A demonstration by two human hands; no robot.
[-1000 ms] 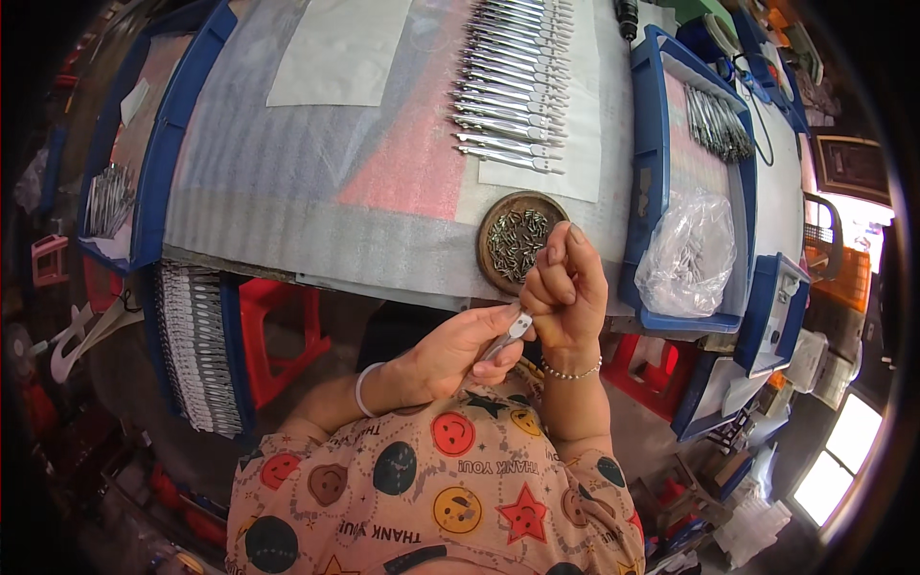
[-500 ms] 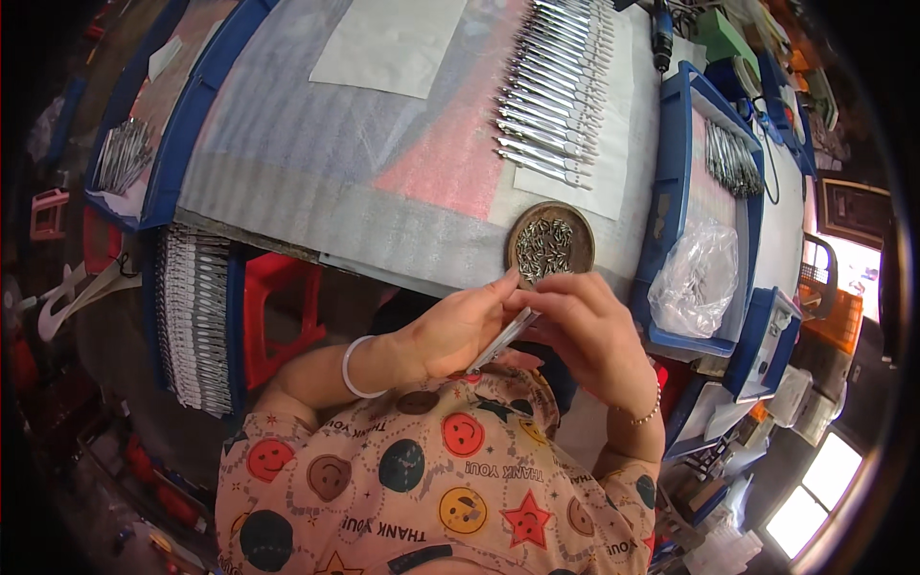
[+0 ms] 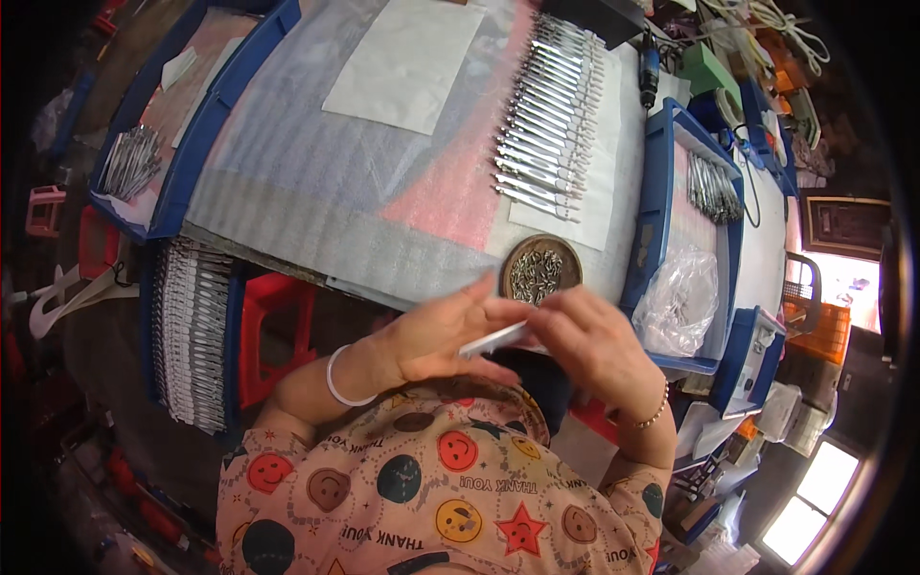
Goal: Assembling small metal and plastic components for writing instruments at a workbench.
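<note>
A slim, flat silver metal piece (image 3: 494,340) is held over my lap, just off the table's near edge. My right hand (image 3: 599,345) pinches its right end between closed fingertips. The other end reaches my left hand (image 3: 436,331), whose thumb is raised and whose fingers are spread around the piece without a visible grip. Motion blurs the fingertips somewhat, and what else may lie between the right fingers is hidden. Just beyond the hands stands a round brown bowl (image 3: 512,257) holding many small metal pins or screws (image 3: 539,275).
A row of slim silver pieces (image 3: 546,125) lies on white paper at the table's far right. Blue trays (image 3: 652,206) with metal parts and a plastic bag (image 3: 680,302) flank the right side. Another blue tray (image 3: 216,105) stands left, above a crate of metal pieces (image 3: 196,335) and a red stool (image 3: 278,331).
The metal piece has turned from steep to more level. My left thumb has lifted and its fingers have spread. The view has shifted, so the table sits lower in it.
</note>
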